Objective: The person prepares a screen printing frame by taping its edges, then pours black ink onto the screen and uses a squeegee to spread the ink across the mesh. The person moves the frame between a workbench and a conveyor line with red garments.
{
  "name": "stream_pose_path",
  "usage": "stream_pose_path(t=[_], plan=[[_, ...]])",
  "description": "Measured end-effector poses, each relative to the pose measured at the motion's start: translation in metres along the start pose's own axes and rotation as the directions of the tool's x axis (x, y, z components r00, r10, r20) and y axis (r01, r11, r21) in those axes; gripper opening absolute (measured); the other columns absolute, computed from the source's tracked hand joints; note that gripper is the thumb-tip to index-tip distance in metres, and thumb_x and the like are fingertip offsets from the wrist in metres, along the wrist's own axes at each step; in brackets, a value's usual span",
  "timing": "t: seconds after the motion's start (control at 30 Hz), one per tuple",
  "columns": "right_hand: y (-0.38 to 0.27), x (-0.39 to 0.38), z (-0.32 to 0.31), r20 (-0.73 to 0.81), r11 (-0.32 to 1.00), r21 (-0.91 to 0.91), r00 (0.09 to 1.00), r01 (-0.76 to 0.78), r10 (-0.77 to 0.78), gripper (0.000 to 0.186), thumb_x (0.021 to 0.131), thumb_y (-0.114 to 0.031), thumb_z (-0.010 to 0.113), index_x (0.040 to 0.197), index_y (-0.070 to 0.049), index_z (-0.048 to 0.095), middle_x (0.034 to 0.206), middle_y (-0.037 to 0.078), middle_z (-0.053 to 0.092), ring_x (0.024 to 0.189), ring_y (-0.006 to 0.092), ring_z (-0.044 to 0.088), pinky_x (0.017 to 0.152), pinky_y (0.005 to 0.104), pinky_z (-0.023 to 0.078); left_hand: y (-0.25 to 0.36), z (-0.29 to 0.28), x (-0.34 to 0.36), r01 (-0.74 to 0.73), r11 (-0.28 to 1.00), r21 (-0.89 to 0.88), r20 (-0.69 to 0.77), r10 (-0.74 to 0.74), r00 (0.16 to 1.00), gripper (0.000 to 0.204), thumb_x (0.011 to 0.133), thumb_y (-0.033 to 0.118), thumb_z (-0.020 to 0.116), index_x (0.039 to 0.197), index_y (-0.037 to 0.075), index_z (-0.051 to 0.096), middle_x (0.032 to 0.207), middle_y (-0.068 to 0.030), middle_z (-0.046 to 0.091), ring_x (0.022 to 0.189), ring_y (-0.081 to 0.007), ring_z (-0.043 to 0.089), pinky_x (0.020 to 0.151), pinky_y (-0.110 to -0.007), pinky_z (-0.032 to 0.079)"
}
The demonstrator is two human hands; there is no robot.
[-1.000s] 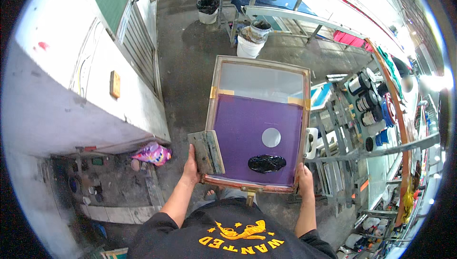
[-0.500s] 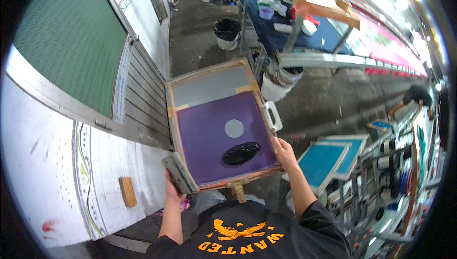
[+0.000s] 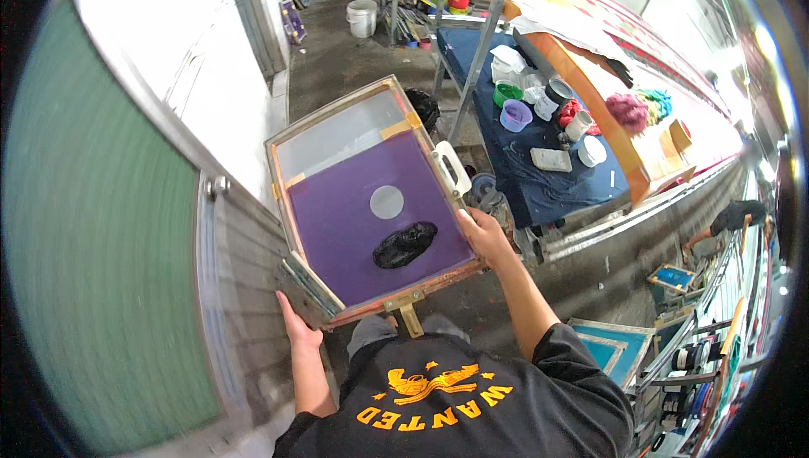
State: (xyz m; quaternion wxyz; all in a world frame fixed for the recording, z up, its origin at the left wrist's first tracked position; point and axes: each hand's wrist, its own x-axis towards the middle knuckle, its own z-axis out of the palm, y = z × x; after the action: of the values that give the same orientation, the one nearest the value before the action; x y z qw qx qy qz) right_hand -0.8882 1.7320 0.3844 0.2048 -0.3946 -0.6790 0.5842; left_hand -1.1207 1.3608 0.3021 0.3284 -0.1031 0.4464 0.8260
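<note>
In front of me I carry a screen printing frame (image 3: 337, 115) with purple mesh, tilted in my hands. A pale round window (image 3: 387, 203) shows in the purple, and below it lies a glossy black pool of ink (image 3: 405, 245). My right hand (image 3: 482, 235) is closed round the frame's right edge, just below a white plastic handle (image 3: 453, 167). At the lower left corner my left hand (image 3: 300, 327) supports the frame, its fingers partly hidden underneath. Against that corner lies a flat, squeegee-like piece (image 3: 313, 283). A metal hinge bracket (image 3: 408, 306) hangs from the near edge.
Close on my left are a green-panelled door (image 3: 101, 230) and its knob (image 3: 221, 186). Ahead right stands a dark-blue table (image 3: 522, 176) with tubs and a purple bowl (image 3: 516, 115). A white bucket (image 3: 362, 17) is farther along. Blue screens (image 3: 607, 342) and another person (image 3: 731, 220) are at right.
My view has moved forward along the passage, so the table and door look nearer. The frame stays in both hands and sits slightly more to the left and higher in view.
</note>
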Motion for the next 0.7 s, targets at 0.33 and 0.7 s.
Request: stream_pose_path(t=[0.33, 0.7], plan=[[-0.025, 0.293, 0.021, -0.112, 0.943, 0.294, 0.973, -0.159, 0.199, 0.046, 0.107, -0.045, 0.060, 0.128, -0.005, 0.070, 0.103, -0.003, 0.069, 0.085, 0.0041, 0.057, 0.073, 0.0231, 0.043, 0.107, 0.182, 0.345, 0.185, 0.980, 0.078, 0.250, -0.199, 0.948, 0.060, 0.107, 0.059, 0.050, 0.139, 0.010, 0.061, 0.131, -0.0042, 0.068, 0.119, -0.0234, 0.065, 0.099, -0.043, 0.055], [-0.172, 0.729, 0.079, 0.055, 0.969, 0.176, 0.985, -0.173, 0.166, 0.051, 0.107, -0.041, 0.062, 0.131, 0.004, 0.067, 0.099, -0.001, 0.065, 0.086, 0.0094, 0.054, 0.075, 0.0288, 0.046, 0.194, 0.372, 0.638, 0.097, 0.995, -0.037, 0.148, -0.091, 0.985, 0.062, 0.109, 0.057, 0.046, 0.150, 0.011, 0.052, 0.142, -0.0055, 0.062, 0.126, -0.0249, 0.060, 0.105, -0.043, 0.051]])
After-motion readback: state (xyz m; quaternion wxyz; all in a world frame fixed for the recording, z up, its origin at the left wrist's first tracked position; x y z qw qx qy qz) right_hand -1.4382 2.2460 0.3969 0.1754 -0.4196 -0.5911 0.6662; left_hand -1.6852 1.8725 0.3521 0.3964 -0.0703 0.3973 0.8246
